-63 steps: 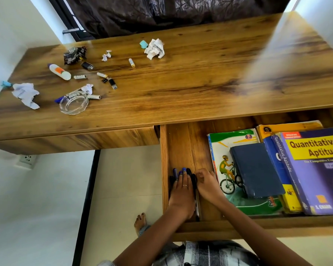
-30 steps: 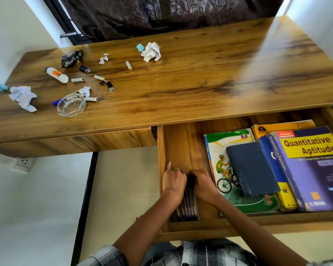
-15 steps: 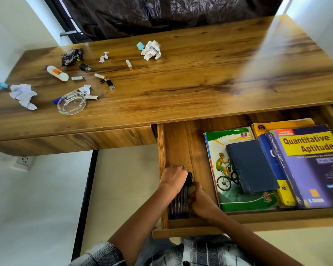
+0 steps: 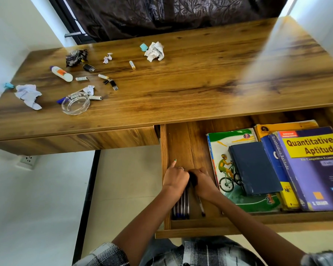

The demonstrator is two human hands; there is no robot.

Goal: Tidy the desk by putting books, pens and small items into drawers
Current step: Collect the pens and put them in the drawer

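From the head camera, the wooden pull-out drawer [image 4: 192, 143] under the desk's right half stands open, and both hands work in its front left corner. The left hand [image 4: 176, 179] has its fingers curled over the capped ends of a bundle of clear-barrelled blue pens [image 4: 181, 207], with one finger stretched forward along the drawer's left wall, apparently to square the bundle against that wall. The right hand [image 4: 203, 182] is curled over the same dark caps from the other side, so the two hands pen the bundle in between them; how firmly either pinches I cannot tell. One loose black-tipped pen [image 4: 201, 207] lies just right of the bundle, tilted, near the drawer's front edge.

The books fill the drawer's right side, presumably laid flat to leave the left strip for pens: a green cycling-cover book [image 4: 225, 169] carries a plain dark blue book [image 4: 255, 169], and beside them lies a purple and yellow "Quantitative Aptitude" book [image 4: 313, 166] over a yellow one.

On the brown wooden desk top [image 4: 200, 77] the small items wait near its left end: a white glue stick [image 4: 62, 73], a clear glass ashtray [image 4: 75, 104], crumpled white paper [image 4: 154, 51] towards the rear edge, and scattered batteries and drives.
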